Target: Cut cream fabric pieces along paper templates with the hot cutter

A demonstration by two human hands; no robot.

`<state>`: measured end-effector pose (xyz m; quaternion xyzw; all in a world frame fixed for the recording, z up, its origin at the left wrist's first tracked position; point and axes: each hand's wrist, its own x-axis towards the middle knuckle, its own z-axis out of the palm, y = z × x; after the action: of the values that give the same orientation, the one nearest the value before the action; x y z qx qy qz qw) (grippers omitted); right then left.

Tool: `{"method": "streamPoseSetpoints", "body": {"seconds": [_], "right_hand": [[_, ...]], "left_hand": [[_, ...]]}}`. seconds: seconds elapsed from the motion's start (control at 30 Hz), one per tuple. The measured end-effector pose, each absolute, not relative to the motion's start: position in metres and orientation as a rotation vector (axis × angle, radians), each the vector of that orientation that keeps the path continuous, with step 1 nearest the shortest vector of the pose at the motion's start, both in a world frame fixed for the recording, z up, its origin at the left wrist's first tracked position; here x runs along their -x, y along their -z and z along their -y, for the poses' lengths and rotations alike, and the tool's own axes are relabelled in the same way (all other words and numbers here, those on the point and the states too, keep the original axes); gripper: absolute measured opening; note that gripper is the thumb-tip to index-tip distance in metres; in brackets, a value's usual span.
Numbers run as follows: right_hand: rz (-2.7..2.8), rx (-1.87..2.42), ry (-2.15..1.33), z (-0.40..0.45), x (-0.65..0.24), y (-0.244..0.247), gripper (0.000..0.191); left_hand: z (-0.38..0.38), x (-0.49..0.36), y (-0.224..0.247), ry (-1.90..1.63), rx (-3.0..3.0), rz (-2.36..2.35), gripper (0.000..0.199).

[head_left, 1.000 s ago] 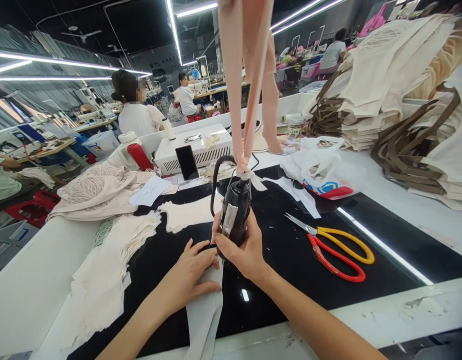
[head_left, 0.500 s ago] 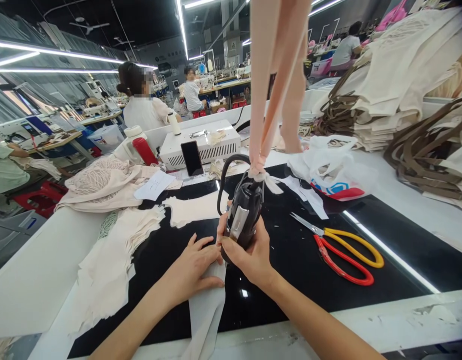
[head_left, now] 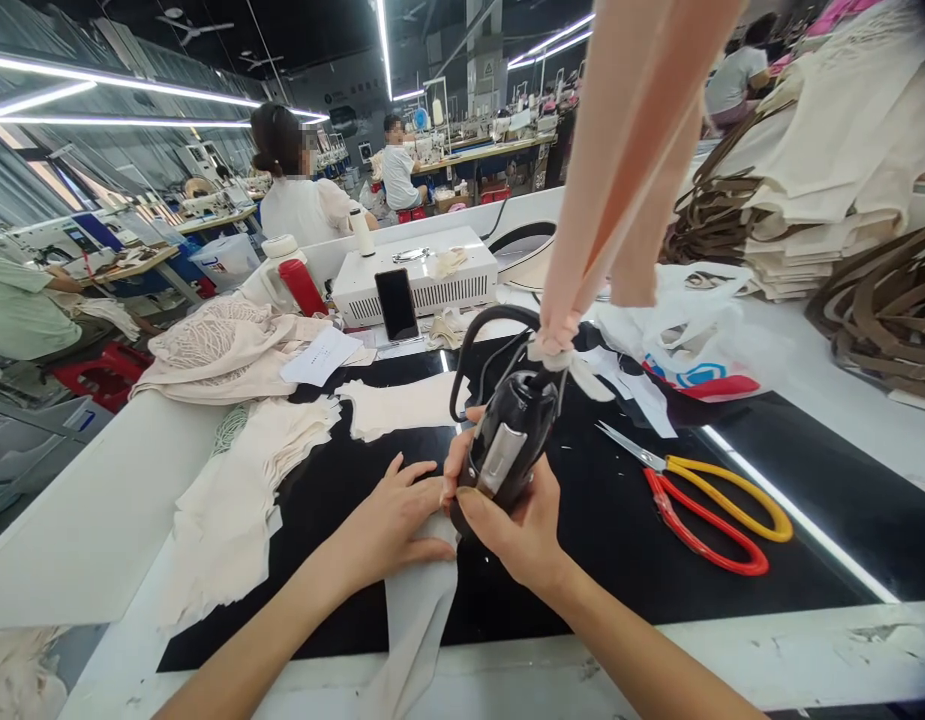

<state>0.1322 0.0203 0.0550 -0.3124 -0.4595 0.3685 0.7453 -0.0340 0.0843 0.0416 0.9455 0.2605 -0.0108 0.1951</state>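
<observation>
My right hand [head_left: 518, 520] is wrapped round a black corded hand-held electric tool [head_left: 513, 425] with a silver plate on its side. The tool leans slightly; its lower end is hidden behind my fingers. Pink fabric strips [head_left: 619, 150] are knotted to its top and run upward. Just left of it, my left hand [head_left: 398, 525] lies flat with its fingers spread, pressing a pale grey fabric strip [head_left: 421, 600] onto the black table surface [head_left: 582, 600]. The strip trails over the front edge. My left fingertips are close to my right fingers.
Scissors [head_left: 694, 480] with red and yellow handles lie at right. Cut cream fabric pieces [head_left: 229, 520] are stacked at left, another piece [head_left: 402, 405] behind my hands. A phone [head_left: 397, 305] leans on a white box [head_left: 432, 280]. A plastic bag [head_left: 694, 330] and fabric piles stand at right.
The view has shifted, so most things appear a little further right. The black tool tilts more to the right, and its pink strips slant more. Both hands keep their hold and place.
</observation>
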Motion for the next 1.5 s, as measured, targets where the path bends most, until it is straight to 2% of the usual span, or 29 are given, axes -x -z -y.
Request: {"method": "streamPoseSetpoints", "body": {"seconds": [0.23,0.57,0.83,1.0,1.37,1.5], "right_hand": [[1.025,0.726,-0.803,-0.0169,-0.1312,-0.0488,0.029],[0.976,0.717,-0.798,-0.0206,-0.1348,-0.0525,0.025],[0.992,0.748,-0.823,-0.0179,-0.1315,-0.0459,0.037],[1.01,0.747,-0.81,-0.0173,-0.1313,-0.0515,0.021],[1.003,0.755,-0.769,-0.0218,-0.1352,-0.0507,0.028],[1.012,0.795,-0.727,-0.022,-0.1351,-0.0505,0.023]], "left_hand": [[-0.0841,0.0337,-0.041,-0.003,-2.655,-0.725,0.049],[-0.0869,0.0349,-0.0432,0.055,-2.618,-0.708,0.058],[-0.0858,0.0356,-0.0391,-0.034,-2.628,-0.703,0.062],[-0.0853,0.0349,-0.0404,-0.055,-2.637,-0.689,0.063],[-0.0861,0.034,-0.0415,0.026,-2.625,-0.714,0.055],[-0.0885,0.0358,-0.0381,0.005,-2.652,-0.683,0.058]]}}
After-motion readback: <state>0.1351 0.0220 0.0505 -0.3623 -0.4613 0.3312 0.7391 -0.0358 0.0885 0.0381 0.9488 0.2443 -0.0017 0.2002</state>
